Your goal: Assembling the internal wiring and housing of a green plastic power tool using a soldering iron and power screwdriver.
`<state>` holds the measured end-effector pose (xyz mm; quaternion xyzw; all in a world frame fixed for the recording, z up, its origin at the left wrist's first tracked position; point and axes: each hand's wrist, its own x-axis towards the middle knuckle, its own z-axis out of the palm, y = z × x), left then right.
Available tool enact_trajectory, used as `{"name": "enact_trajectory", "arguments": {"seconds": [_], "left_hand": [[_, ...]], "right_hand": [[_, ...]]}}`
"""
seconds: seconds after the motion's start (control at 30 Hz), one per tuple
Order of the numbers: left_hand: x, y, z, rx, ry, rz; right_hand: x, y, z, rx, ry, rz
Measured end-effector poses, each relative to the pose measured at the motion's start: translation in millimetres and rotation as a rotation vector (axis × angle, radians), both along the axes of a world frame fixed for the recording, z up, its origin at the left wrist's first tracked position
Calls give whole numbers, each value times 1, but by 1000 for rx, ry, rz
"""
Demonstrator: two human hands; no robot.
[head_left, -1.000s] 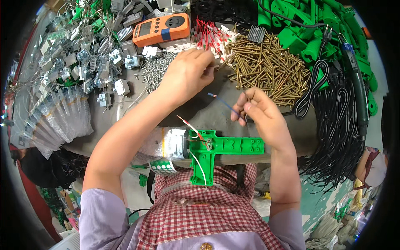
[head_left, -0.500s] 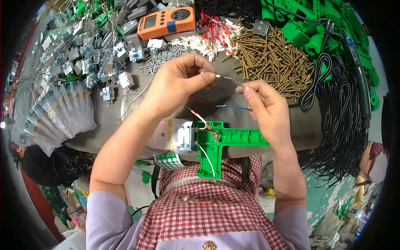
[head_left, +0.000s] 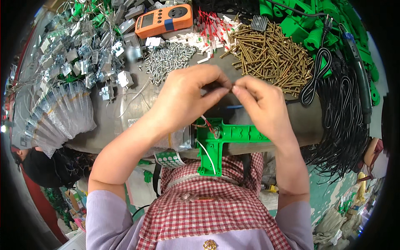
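My left hand [head_left: 198, 89] and my right hand [head_left: 262, 102] meet above the table, thumbs and forefingers pinched and nearly touching. Thin wire ends lie in the pinches, mostly covered by the fingers. Below them is an open green plastic housing [head_left: 239, 135], shaped like a handle with a cross part. A blue wire [head_left: 234, 107] runs under my right hand. Red and white wires [head_left: 206, 121] rise from the housing toward my left hand. One white wire [head_left: 208, 156] hangs down inside it. A metal part wrapped in clear bubble film [head_left: 181, 139] adjoins its left side.
Brass-coloured screws [head_left: 275, 58] and small silver screws [head_left: 164, 62] are heaped beyond my hands. An orange meter [head_left: 163, 21] stands behind, beside white and red parts [head_left: 212, 35]. Black cords [head_left: 341, 112] hang at the right; bubble-film pouches [head_left: 66, 112] fan out at left.
My hands have come together, closing the gap where a wire and white sleeve showed between them. My left hand moved slightly right and nearer me. The housing stays nearly in place.
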<state>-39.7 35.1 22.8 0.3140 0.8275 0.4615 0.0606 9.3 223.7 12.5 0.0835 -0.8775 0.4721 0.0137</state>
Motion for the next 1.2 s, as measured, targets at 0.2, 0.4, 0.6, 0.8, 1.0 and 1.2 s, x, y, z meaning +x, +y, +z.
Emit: {"name": "enact_trajectory", "arguments": {"seconds": [0.2,0.4,0.6,0.8,1.0,1.2], "left_hand": [[2,7,2,4,-145,-1],[13,-6,13,-148,156,-5],[36,-18,33,-245,508,-82],[75,-81,49,-340,304,-331],[115,-71,7,-425,72,-331],[102,-42,-29,-94,408,-3]], "right_hand": [[5,5,-9,-378,-145,79],[12,7,6,-303,15,34],[30,-4,27,343,369,203],[37,43,4,-101,38,-126],[36,5,9,-96,-60,182],[32,-13,-1,117,-9,294]]}}
